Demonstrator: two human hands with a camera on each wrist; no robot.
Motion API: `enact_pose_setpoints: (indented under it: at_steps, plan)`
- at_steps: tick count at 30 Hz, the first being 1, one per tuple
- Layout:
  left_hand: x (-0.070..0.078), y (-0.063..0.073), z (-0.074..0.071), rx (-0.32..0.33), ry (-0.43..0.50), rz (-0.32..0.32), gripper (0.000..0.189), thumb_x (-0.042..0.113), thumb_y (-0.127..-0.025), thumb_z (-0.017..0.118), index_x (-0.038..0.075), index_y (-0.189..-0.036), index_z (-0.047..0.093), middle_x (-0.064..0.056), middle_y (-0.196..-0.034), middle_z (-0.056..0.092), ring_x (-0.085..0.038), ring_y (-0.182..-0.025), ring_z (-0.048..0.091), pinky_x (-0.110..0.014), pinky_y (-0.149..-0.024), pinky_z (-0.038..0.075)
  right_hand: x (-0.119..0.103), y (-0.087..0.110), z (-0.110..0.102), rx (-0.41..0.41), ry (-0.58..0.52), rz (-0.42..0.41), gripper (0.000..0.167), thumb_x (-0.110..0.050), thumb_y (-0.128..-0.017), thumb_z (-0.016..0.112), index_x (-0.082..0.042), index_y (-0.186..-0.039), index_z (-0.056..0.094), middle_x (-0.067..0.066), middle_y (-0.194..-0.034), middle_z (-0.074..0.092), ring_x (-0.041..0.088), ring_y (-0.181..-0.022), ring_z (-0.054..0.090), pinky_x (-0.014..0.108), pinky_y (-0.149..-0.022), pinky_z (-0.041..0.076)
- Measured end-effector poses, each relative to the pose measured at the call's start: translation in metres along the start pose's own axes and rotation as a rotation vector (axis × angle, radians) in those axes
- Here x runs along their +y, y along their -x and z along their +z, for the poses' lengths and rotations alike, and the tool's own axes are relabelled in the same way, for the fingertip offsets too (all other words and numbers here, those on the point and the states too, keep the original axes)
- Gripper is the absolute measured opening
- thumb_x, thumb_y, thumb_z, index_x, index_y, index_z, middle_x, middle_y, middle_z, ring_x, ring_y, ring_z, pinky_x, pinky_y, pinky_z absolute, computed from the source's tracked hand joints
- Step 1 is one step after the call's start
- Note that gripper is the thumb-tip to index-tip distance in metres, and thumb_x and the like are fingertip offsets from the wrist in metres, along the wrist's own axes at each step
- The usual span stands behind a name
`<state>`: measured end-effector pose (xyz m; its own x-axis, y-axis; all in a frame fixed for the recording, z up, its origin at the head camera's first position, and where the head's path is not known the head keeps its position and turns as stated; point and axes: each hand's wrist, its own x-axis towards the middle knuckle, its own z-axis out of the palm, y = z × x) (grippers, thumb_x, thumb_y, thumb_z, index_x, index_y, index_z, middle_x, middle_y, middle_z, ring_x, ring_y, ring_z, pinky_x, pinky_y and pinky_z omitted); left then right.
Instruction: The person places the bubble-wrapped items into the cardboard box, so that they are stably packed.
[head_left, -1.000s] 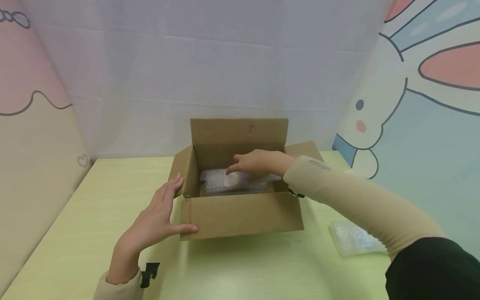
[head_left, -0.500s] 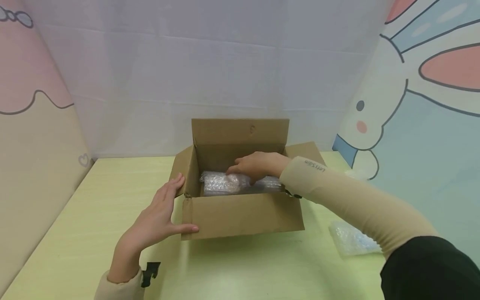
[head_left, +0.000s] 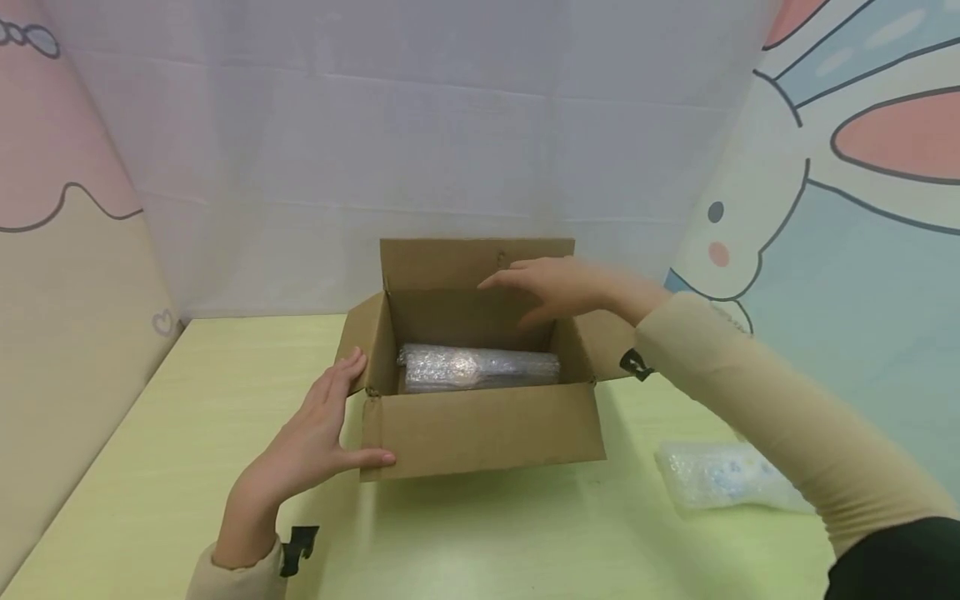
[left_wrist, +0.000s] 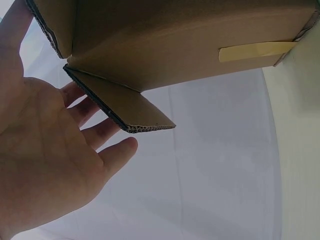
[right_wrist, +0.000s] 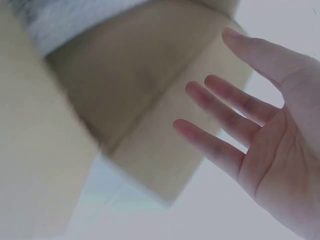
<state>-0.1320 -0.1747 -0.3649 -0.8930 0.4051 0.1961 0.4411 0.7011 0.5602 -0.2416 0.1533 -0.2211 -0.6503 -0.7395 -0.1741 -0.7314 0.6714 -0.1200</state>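
Observation:
An open cardboard box (head_left: 487, 429) stands on the table with its flaps folded outward. Inside it lies a bubble-wrapped bundle (head_left: 483, 368), long and clear; what it wraps cannot be made out. My left hand (head_left: 306, 440) rests at the box's left corner, fingers along the left flap (left_wrist: 117, 100) and thumb on the front flap. In the left wrist view its fingers extend behind that flap without curling round it. Above the box's right rear part hovers my right hand (head_left: 562, 287), fingers spread and holding nothing. The right wrist view shows its palm (right_wrist: 280, 165) apart from the cardboard.
On the table (head_left: 480, 533) to the right lies another bubble-wrapped packet (head_left: 727, 475) with blue marks, partly under my right forearm. A white cloth (head_left: 450, 150) hangs behind the box. Printed side panels (head_left: 862, 292) border the table.
My right hand has let go of the bubble-wrapped bundle and risen out of the box, up and to the right. The bundle now lies fully seen inside. My left hand has stayed put.

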Motion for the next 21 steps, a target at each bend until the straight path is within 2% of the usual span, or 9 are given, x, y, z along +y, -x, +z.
enact_pose_setpoints:
  at_steps: [4,9,13,17,21]
  plan:
    - [0.0,0.0,0.0,-0.002,0.009,-0.001,0.123,0.057,-0.066,0.081,0.011,-0.155,0.01,-0.013,-0.163,0.012,-0.038,-0.148,0.012,-0.063,-0.113,0.024,0.021,0.035,-0.008,0.109,-0.117,0.033,0.067,-0.006,-0.087,0.069,-0.007,-0.147,0.038,0.017,-0.134,0.054,0.034,-0.121,0.056,0.049,-0.099,0.049]
    - [-0.001,0.0,-0.001,-0.005,0.021,-0.007,0.123,0.057,-0.066,0.081,0.011,-0.156,0.01,-0.013,-0.162,0.012,-0.038,-0.148,0.013,-0.064,-0.113,0.025,0.044,0.086,-0.008,0.216,-0.189,0.222,0.069,-0.006,-0.09,0.066,-0.013,-0.151,0.032,0.017,-0.131,0.056,0.035,-0.12,0.057,0.052,-0.094,0.052]
    - [-0.002,0.001,-0.002,-0.008,0.031,-0.01,0.123,0.057,-0.067,0.081,0.012,-0.156,0.008,-0.013,-0.163,0.011,-0.038,-0.148,0.012,-0.065,-0.112,0.025,0.063,0.119,0.001,0.281,-0.162,0.336,0.07,-0.007,-0.089,0.067,-0.013,-0.15,0.033,0.018,-0.132,0.057,0.036,-0.119,0.059,0.051,-0.091,0.053]
    - [-0.004,0.001,-0.002,-0.007,0.035,-0.008,0.123,0.058,-0.067,0.08,0.013,-0.156,0.007,-0.014,-0.162,0.01,-0.039,-0.148,0.012,-0.065,-0.112,0.025,0.083,0.146,0.016,0.307,-0.169,0.423,0.07,-0.008,-0.09,0.067,-0.008,-0.15,0.031,0.025,-0.134,0.051,0.042,-0.12,0.056,0.054,-0.091,0.052]
    - [-0.006,0.001,-0.003,-0.006,0.046,-0.005,0.124,0.056,-0.067,0.081,0.014,-0.156,0.006,-0.015,-0.162,0.011,-0.04,-0.148,0.01,-0.067,-0.112,0.022,0.106,0.165,0.037,0.285,-0.181,0.543,0.069,-0.016,-0.093,0.064,-0.005,-0.151,0.028,0.029,-0.137,0.047,0.046,-0.123,0.051,0.062,-0.096,0.046]
